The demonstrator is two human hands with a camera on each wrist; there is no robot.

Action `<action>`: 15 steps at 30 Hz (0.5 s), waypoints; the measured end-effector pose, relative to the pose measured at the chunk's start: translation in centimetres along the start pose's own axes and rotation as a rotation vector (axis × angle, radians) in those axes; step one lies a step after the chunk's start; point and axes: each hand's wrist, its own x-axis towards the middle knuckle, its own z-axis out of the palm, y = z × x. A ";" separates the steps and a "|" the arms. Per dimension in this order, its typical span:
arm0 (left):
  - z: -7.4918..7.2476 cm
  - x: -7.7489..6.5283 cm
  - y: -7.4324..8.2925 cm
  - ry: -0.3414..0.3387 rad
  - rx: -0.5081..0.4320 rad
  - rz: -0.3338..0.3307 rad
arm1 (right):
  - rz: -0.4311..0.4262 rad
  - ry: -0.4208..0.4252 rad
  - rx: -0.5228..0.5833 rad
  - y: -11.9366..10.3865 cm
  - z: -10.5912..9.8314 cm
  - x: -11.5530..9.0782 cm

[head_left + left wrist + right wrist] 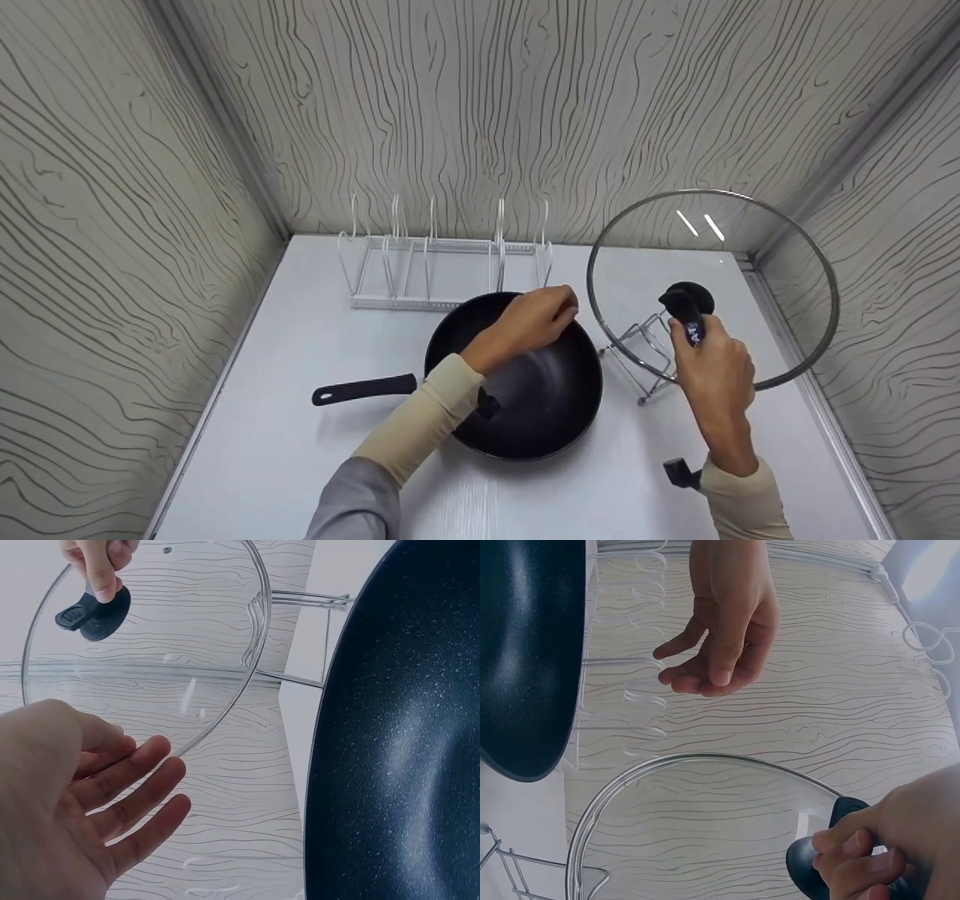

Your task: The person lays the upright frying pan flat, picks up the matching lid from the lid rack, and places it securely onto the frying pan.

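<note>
A round glass lid (780, 247) with a metal rim hangs tilted above the table's right side, its black knob (691, 297) gripped by my right hand (716, 367). In the left wrist view that knob (105, 615) shows under the right fingers. My left hand (534, 319) hovers over the far side of a black frying pan (536, 405), holding nothing. Its fingers (142, 802) are loosely bent and apart, near the lid's rim but not gripping it. The pan lies on the table, handle (364, 391) pointing left.
Behind the pan stands a white wire rack (405, 304) with upright loops. A small chrome wire stand (637, 375) sits at the right, partly seen through the lid. Wood-patterned walls (480, 112) enclose the white table (285, 465) at the back and sides.
</note>
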 end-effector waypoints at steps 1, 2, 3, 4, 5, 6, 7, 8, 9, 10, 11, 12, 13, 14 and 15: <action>-0.1 -0.2 0.0 0.000 0.006 0.005 | 0.000 -0.004 0.000 0.0 0.0 0.0; -0.3 -0.3 0.0 0.002 0.014 0.010 | 0.002 -0.008 -0.001 0.0 0.1 -0.1; -0.4 -0.4 -0.1 0.004 0.023 0.015 | 0.002 -0.011 -0.002 0.0 0.1 -0.1; -0.5 -0.6 -0.1 0.008 0.032 0.019 | 0.003 -0.015 -0.004 0.0 0.2 -0.1; -0.6 -0.7 -0.2 0.011 0.038 0.024 | 0.005 -0.019 -0.005 -0.1 0.2 -0.1; -0.7 -0.9 -0.3 0.013 0.043 0.027 | 0.004 -0.021 -0.005 -0.1 0.2 -0.1; -0.9 -1.0 -0.3 0.016 0.047 0.028 | 0.003 -0.022 -0.003 -0.1 0.3 -0.1; -1.0 -1.2 -0.4 0.020 0.049 0.026 | 0.002 -0.022 -0.001 -0.1 0.3 -0.2; -1.1 -1.4 -0.5 0.021 0.049 0.024 | 0.001 -0.022 0.001 -0.1 0.3 -0.2; -1.2 -1.5 -0.5 0.021 0.047 0.021 | 0.000 -0.024 0.003 -0.1 0.3 -0.2; -1.3 -1.7 -0.6 0.022 0.045 0.019 | 0.000 -0.025 0.005 -0.1 0.4 -0.2; -1.5 -1.9 -0.7 0.022 0.044 0.016 | 0.000 -0.028 0.006 -0.2 0.4 -0.2; -1.6 -2.1 -0.8 0.025 0.043 0.014 | 0.000 -0.030 0.007 -0.2 0.4 -0.2; -1.7 -2.2 -0.8 0.027 0.041 0.014 | 0.001 -0.033 0.007 -0.2 0.4 -0.2; -1.9 -2.4 -0.9 0.030 0.041 0.015 | 0.005 -0.035 0.004 -0.2 0.4 -0.2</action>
